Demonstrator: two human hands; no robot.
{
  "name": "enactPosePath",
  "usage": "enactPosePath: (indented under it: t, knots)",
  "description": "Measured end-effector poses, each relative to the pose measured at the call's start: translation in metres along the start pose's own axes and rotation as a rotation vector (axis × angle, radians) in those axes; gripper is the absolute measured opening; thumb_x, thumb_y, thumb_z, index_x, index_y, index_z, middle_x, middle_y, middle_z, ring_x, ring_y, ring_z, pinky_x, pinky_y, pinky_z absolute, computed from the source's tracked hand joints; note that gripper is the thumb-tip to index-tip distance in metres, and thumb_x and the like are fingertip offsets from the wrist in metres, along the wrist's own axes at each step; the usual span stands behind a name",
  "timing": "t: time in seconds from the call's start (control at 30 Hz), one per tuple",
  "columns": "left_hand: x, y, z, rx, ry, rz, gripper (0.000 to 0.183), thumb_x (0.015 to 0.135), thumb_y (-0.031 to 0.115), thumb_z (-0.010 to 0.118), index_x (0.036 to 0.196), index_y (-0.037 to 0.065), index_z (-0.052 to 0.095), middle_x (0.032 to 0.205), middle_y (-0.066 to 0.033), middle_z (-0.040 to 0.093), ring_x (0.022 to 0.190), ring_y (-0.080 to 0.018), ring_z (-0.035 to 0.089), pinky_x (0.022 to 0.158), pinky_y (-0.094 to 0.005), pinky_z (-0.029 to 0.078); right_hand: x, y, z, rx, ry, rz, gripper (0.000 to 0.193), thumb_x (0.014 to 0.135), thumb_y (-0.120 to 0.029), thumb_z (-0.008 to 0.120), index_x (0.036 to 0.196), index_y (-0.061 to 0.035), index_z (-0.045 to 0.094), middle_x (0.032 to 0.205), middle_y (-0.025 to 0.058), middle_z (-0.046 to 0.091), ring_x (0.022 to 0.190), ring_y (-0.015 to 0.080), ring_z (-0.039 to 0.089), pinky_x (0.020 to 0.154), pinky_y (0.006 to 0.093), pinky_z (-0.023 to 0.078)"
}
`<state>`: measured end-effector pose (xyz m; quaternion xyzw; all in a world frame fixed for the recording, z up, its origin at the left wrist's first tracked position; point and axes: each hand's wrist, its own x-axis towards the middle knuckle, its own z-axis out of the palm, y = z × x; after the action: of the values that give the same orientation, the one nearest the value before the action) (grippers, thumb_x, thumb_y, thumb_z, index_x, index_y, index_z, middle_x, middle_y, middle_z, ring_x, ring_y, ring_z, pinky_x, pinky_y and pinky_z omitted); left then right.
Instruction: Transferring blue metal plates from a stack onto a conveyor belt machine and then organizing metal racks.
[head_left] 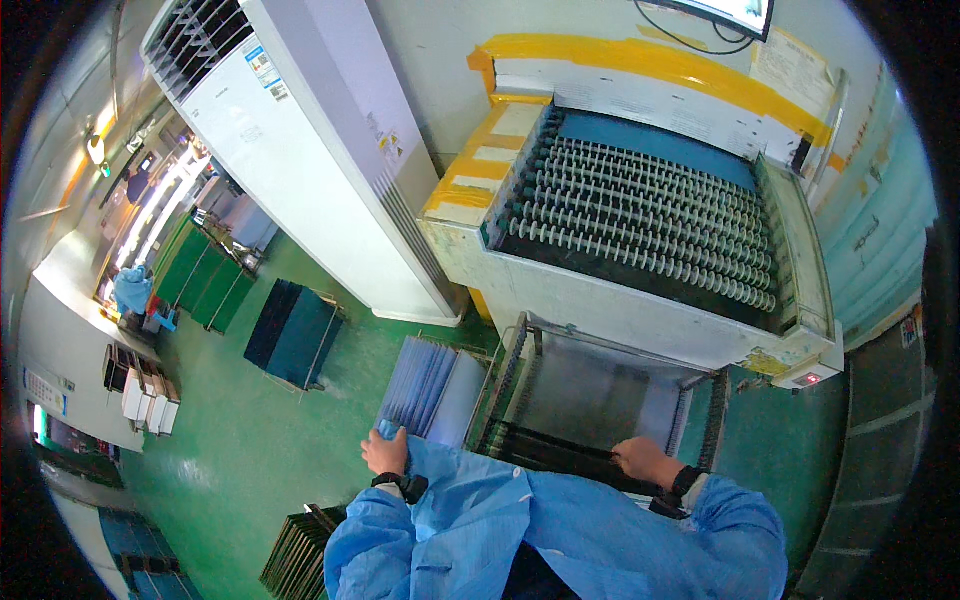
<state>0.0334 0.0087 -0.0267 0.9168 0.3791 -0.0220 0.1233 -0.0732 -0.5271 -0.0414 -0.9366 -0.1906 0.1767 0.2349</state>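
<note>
My left hand is closed at the near edge of a row of pale blue sheets standing in a rack. A bit of blue shows at its fingertips, and I cannot make out what they hold. My right hand is closed around the right end of a dark strip, which runs across the near side of a metal rack with toothed side rails. Inside that rack lies a grey, translucent-looking surface. My blue coat hides the rack's near part.
Beyond the metal rack stands a conveyor machine with rows of white roller discs. A tall white air conditioner rises at its left. Racks of dark blue panels and green panels stand on the green floor. Dark panels sit near my left elbow.
</note>
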Motion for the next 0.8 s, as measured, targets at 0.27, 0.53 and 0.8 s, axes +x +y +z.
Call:
enactPosePath:
  t: [0.27, 0.53, 0.8]
  knots:
    - [0.001, 0.000, 0.003, 0.007, 0.037, 0.027, 0.073, 0.072, 0.051, 0.076, 0.127, 0.006, 0.057, 0.124, -0.0237, 0.054, 0.113, -0.0458, 0.054, 0.092, -0.0538, 0.049, -0.012, -0.048, -0.069, -0.036, 0.007, 0.035, 0.021, 0.087, -0.026, 0.063, 0.093, -0.0078, 0.070, 0.082, 0.0151, 0.068, 0.077, 0.0378, 0.066, 0.067, 0.0493, 0.051]
    - [0.003, 0.002, 0.005, 0.015, 0.003, 0.036, 0.078, 0.074, 0.055, 0.075, 0.132, 0.008, 0.056, 0.126, -0.0238, 0.054, 0.115, -0.0466, 0.054, 0.096, -0.0531, 0.048, -0.040, -0.089, -0.165, -0.011, 0.184, 0.008, 0.019, 0.083, -0.025, 0.069, 0.081, -0.0065, 0.068, 0.074, 0.0170, 0.065, 0.072, 0.0391, 0.064, 0.063, 0.0490, 0.049]
    - [0.002, 0.007, 0.002, 0.010, 0.002, 0.031, 0.077, 0.073, 0.053, 0.077, 0.132, 0.008, 0.055, 0.126, -0.0217, 0.053, 0.115, -0.0442, 0.054, 0.094, -0.0526, 0.049, -0.069, -0.047, -0.244, -0.036, 0.436, 0.231, 0.021, 0.083, -0.020, 0.071, 0.093, -0.0020, 0.069, 0.072, 0.0172, 0.063, 0.068, 0.0321, 0.063, 0.062, 0.0408, 0.049]
